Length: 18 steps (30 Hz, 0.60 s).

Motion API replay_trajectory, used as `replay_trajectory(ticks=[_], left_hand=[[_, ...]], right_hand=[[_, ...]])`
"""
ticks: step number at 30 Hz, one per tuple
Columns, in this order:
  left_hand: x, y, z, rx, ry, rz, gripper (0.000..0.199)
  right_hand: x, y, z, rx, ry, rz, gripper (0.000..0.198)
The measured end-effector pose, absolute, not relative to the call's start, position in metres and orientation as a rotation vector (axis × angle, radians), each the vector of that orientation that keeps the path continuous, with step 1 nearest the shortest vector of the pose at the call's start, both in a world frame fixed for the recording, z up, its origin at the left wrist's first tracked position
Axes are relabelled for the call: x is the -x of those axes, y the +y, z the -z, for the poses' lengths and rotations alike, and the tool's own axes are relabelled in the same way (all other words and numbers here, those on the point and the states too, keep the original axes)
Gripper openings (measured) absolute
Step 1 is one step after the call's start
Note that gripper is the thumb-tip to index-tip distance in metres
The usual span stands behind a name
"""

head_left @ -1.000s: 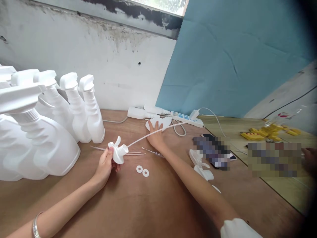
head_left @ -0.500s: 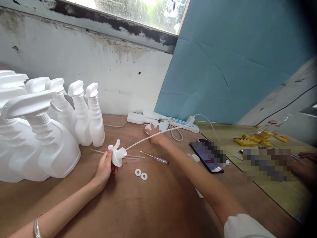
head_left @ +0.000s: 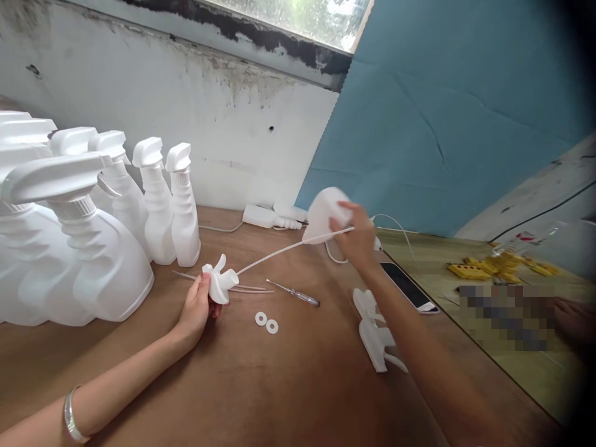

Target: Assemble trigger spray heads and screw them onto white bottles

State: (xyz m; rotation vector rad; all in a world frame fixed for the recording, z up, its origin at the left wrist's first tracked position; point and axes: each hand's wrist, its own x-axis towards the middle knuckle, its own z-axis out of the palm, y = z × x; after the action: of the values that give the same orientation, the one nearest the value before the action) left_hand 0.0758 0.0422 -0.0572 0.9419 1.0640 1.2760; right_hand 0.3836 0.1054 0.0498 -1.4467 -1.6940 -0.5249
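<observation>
My left hand [head_left: 197, 308] is closed around a white trigger spray head [head_left: 220, 282], its nozzle side low and its open collar facing right. From that collar a thin white dip tube [head_left: 274, 253] runs up to the right, passing in front of a white plastic bottle [head_left: 323, 214]. My right hand [head_left: 357, 233] grips this bottle above the table, blurred by motion; the bottle's neck is hidden by the hand. Two white ring washers [head_left: 266, 323] and a screwdriver [head_left: 298, 295] lie between the hands. Loose thin tubes [head_left: 251, 289] lie behind the spray head.
Several white spray bottles [head_left: 112, 261] with heads on stand at the left. Another white bottle [head_left: 265, 216] lies by the wall. More spray heads [head_left: 376, 335] lie under my right forearm, beside a phone [head_left: 410, 287]. Yellow pieces [head_left: 488, 268] and a co-worker's hand [head_left: 575, 316] are at far right.
My right hand has lifted the white bottle off the table and drawn it to the right. The spray head in my left hand stays nearly in place. Spray heads under my right arm now show.
</observation>
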Motion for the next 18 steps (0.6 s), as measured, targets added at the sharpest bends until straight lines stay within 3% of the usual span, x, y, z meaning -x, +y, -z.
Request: replay_trajectory(ticks=[5, 8, 18], left_hand=[[-0.075, 0.042, 0.058, -0.921, 1.054, -1.280, 0.043], [-0.076, 0.043, 0.058, -0.916, 1.034, -1.284, 0.042], [-0.075, 0.043, 0.060, -0.930, 1.080, -1.277, 0.042]], right_hand=[[-0.444, 0.071, -0.088, 1.073, -0.885, 0.349, 0.027], [-0.468, 0.053, -0.100, 0.972, -0.550, 0.036, 0.020], [-0.447, 0.039, -0.097, 0.799, -0.465, -0.157, 0.023]])
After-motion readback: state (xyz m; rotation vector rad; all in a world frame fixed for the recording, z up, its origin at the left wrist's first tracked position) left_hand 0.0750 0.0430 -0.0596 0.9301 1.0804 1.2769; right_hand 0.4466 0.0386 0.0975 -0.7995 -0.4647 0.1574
